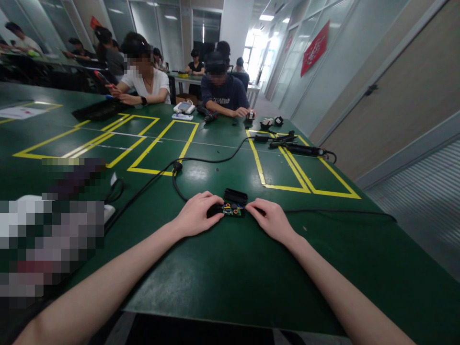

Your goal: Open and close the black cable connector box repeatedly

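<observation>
A small green circuit board point(232, 210) with copper-coloured coils lies in front of me, seemingly in a black housing half. My left hand point(199, 214) grips its left end between thumb and fingers, near where a black cable comes in. At the right end, by some thin blue wires, the fingertips of my right hand point(271, 219) are pinched together; what lies between them is too small to make out. Just behind the board, touching or almost touching it, rests an open black plastic cover point(235, 195). Another stretch of black cable point(334, 211) runs out to the right from behind my right hand.
A cable with a plug point(177, 166) crosses the green table point(215, 268) toward a black tool point(305, 150) at back right. Yellow tape rectangles mark the surface. A drill point(210, 117) lies before a co-worker point(224, 93); another person point(151, 81) sits left. Blurred-out items fill the left edge.
</observation>
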The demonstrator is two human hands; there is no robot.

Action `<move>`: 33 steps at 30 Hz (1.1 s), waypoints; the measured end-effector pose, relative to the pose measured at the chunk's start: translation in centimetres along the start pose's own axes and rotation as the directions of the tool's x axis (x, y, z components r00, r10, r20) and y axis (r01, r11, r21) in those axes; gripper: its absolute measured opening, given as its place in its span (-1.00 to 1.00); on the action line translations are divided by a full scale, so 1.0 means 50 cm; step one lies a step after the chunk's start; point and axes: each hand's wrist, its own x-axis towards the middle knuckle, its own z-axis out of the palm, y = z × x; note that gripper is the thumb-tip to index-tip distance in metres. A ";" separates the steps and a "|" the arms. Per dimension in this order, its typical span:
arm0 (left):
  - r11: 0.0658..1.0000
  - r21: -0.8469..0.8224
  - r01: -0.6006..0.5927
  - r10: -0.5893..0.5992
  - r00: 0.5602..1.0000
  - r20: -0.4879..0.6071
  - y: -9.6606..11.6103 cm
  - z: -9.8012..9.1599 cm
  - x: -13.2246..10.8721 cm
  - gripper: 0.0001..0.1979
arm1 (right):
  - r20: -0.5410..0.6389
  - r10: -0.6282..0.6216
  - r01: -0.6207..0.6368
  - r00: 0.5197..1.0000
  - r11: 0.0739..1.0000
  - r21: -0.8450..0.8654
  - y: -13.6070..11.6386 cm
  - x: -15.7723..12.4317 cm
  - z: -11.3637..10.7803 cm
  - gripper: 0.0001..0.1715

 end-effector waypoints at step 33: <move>0.990 0.111 -0.086 0.079 0.995 0.067 -0.015 0.008 -0.013 -0.45 | -0.013 -0.094 0.092 0.995 0.991 -0.100 -0.003 -0.009 0.027 -0.72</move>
